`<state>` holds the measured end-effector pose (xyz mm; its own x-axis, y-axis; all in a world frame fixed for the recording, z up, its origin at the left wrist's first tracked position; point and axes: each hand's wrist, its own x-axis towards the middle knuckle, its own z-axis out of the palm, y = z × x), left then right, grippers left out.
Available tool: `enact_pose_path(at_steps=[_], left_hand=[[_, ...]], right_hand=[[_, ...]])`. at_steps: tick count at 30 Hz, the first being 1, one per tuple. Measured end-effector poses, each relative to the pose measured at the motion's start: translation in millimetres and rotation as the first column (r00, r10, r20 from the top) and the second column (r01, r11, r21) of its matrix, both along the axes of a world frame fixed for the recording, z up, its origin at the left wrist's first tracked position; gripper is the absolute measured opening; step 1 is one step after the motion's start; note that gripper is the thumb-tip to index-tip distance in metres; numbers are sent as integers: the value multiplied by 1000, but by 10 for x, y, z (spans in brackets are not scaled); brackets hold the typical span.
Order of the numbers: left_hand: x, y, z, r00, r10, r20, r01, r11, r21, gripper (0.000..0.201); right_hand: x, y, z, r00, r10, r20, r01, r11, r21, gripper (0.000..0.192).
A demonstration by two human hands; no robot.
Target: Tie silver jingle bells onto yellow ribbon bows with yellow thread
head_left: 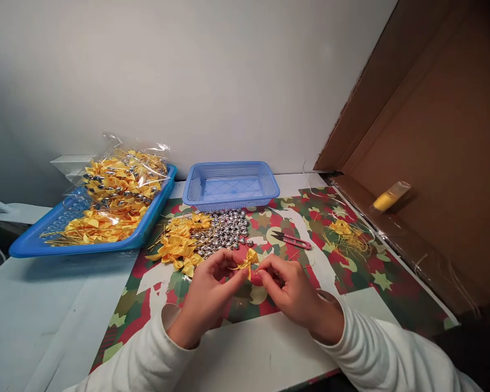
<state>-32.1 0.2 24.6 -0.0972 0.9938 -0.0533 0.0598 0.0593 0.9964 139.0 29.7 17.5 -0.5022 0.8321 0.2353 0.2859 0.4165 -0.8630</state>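
Between the fingers of my left hand (220, 286) is a yellow ribbon bow (250, 258) with thin gold cord. My right hand (288, 283) is closed in a pinch at the bow's right side; what lies in its fingertips is too small to make out. Just beyond my left hand lies a pile of yellow ribbon bows (179, 239) with cord tails. Silver bells (228, 228) are heaped beside that pile. Pink-handled thread snips (292, 239) rest on the camouflage-patterned cloth (265, 296), past my right hand.
A blue perforated basket (231, 204) stands at the back. On the left, a larger blue tray (93, 250) holds bows and a clear plastic bag (126, 174) of bows with bells. Cord scraps (353, 239) lie at right, near a cardboard wall (433, 163) bearing a yellow-filled tube (390, 197).
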Motion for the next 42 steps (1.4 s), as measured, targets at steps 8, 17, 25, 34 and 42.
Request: enact_pose_path(at_steps=[8, 17, 25, 34, 42], left_hand=[[-4, 0, -3, 998, 26, -50, -25, 999, 26, 18], [21, -16, 34, 996, 32, -83, -29, 999, 41, 18], [16, -27, 20, 986, 41, -162, -24, 994, 105, 14], [5, -39, 6, 977, 39, -210, -17, 995, 103, 14], [10, -30, 24, 999, -37, -26, 38, 999, 6, 16]], right_hand=[[8, -6, -26, 1000, -16, 20, 16, 1000, 15, 13], [-2, -21, -56, 999, -35, 0, 35, 999, -7, 13], [-13, -43, -74, 999, -39, -2, 39, 999, -29, 12], [-25, -41, -44, 999, -45, -3, 45, 998, -34, 14], [-17, -66, -65, 999, -30, -40, 28, 998, -60, 14]])
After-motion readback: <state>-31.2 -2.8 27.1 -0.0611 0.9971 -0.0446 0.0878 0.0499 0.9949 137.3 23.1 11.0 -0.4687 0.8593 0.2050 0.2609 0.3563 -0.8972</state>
